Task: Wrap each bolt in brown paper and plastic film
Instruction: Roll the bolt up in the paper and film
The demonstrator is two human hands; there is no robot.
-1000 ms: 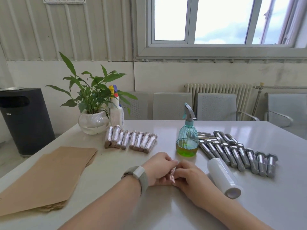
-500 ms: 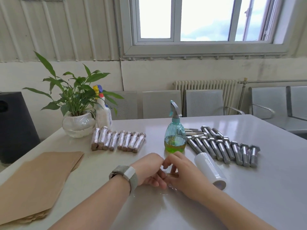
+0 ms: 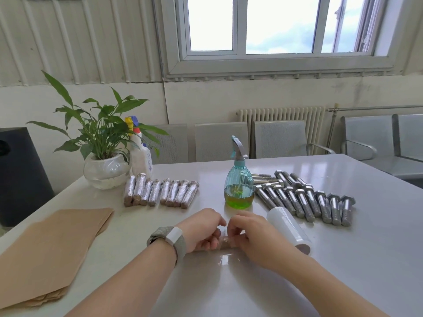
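My left hand (image 3: 201, 229) and my right hand (image 3: 251, 236) meet at the table's middle, both curled round a paper-wrapped bolt (image 3: 225, 242) that lies crosswise between them; most of it is hidden by my fingers. A loose sheet of clear plastic film (image 3: 226, 259) lies on the table just under it. The white film roll (image 3: 289, 227) lies right of my right hand. Several bare steel bolts (image 3: 304, 197) lie in a row further right. Several wrapped bolts (image 3: 160, 193) lie in a row behind my left hand. A stack of brown paper sheets (image 3: 48, 252) sits at the left.
A teal spray bottle (image 3: 239, 179) with green liquid stands just behind my hands. A potted plant (image 3: 103, 156) and a white spray bottle (image 3: 140, 154) stand at the back left of the white table (image 3: 343, 271). Grey chairs line the far wall; a black bin (image 3: 20, 175) stands left.
My view has swung left and down slightly. My fingers have shifted on the bolt, from pinching the film's edge upright to curling over the bolt lying flat.
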